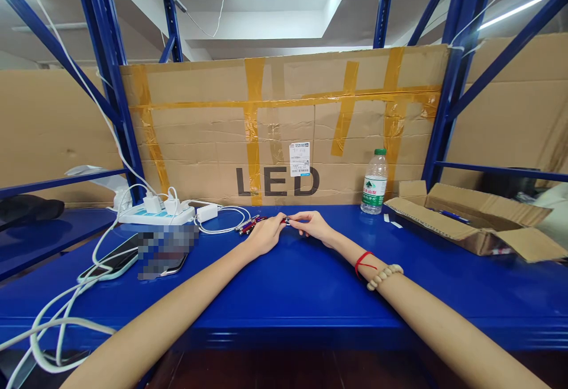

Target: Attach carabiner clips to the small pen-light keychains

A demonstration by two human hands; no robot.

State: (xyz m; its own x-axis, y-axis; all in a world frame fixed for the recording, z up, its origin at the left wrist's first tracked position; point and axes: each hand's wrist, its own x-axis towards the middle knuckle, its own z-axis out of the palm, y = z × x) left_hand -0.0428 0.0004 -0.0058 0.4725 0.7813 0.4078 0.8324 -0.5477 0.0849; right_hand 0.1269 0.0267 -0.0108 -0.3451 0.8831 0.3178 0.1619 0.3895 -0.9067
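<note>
My left hand [265, 234] is closed around a slim red pen [284, 221] above the blue shelf top. My right hand [313, 226] meets it from the right, with thumb and forefinger pinched at the pen's dark and silvery end. Most of the pen is hidden by my fingers. Just left of my left hand lies a small bunch of pens [249, 224], red and dark with shiny tips, partly covered by that hand.
A power strip [157, 214] with white chargers and tangled cables stands left, near a phone [116, 256]. At the right are a plastic water bottle [374, 183] and an open cardboard box [461, 217] holding a blue pen [453, 216]. Cardboard [199, 140] closes the back.
</note>
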